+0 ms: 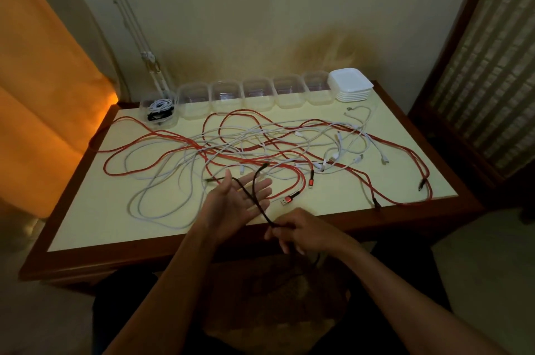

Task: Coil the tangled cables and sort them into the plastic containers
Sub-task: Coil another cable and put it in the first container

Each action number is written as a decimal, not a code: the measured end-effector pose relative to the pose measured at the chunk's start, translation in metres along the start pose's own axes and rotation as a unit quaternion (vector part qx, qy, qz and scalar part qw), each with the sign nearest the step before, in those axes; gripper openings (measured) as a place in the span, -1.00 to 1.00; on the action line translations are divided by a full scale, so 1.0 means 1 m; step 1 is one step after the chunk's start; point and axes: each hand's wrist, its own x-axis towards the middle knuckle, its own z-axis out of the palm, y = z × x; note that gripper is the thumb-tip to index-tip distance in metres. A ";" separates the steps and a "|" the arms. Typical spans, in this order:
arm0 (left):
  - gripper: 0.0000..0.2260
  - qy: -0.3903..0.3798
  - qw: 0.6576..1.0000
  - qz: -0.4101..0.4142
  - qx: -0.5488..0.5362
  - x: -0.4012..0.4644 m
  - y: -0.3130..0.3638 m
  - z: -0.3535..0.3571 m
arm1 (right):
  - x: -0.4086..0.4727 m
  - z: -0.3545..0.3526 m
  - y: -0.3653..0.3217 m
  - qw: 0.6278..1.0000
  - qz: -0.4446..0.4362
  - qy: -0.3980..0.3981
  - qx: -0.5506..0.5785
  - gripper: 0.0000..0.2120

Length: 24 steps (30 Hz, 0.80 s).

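A black cable (254, 189) loops over my left hand (237, 204), which is held palm up with straight fingers above the table's front edge. My right hand (295, 230) pinches the same black cable just below and to the right; its lower end hangs down toward my lap. Red cables (162, 134) and white cables (162, 204) lie tangled across the cream table top (95, 218). A row of clear plastic containers (257, 95) stands along the back edge. The leftmost container (159, 114) holds coiled white and black cables.
A stack of white lids (351, 86) sits at the right end of the container row. The table has a dark wooden rim (95, 263). An orange curtain (43, 88) hangs at the left, and a wooden cabinet (477, 65) stands at the right.
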 end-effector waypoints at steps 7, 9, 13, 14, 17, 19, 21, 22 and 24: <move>-0.71 0.022 0.998 0.047 0.019 -0.016 -0.002 -0.028 | -0.018 0.020 0.025 0.984 -0.014 -0.019 0.174 -0.77; -0.68 0.021 0.998 0.045 0.026 -0.022 -0.010 -0.034 | -0.022 0.023 0.031 0.971 -0.009 -0.012 0.238 -0.75; -0.64 0.035 0.998 0.043 -0.001 -0.028 -0.026 -0.036 | -0.026 0.028 0.033 0.927 0.012 -0.021 0.374 -0.71; -0.67 0.039 0.998 0.040 0.000 -0.030 -0.029 -0.036 | -0.026 0.028 0.031 0.910 0.016 -0.022 0.413 -0.70; -0.70 0.032 0.999 0.033 -0.009 -0.033 -0.034 -0.033 | -0.025 0.027 0.026 0.893 0.030 -0.014 0.448 -0.72; -0.68 0.026 0.999 0.027 -0.019 -0.034 -0.034 -0.028 | -0.022 0.030 0.025 0.910 0.040 -0.018 0.413 -0.73; -0.72 0.016 0.999 0.030 -0.011 -0.034 -0.032 -0.023 | -0.018 0.033 0.025 0.922 0.051 -0.022 0.384 -0.73; -0.74 0.016 0.999 0.035 -0.006 -0.034 -0.031 -0.020 | -0.017 0.035 0.026 0.923 0.055 -0.022 0.381 -0.72; -0.74 0.029 0.999 0.039 -0.003 -0.035 -0.030 -0.017 | -0.017 0.037 0.025 0.916 0.058 -0.026 0.397 -0.69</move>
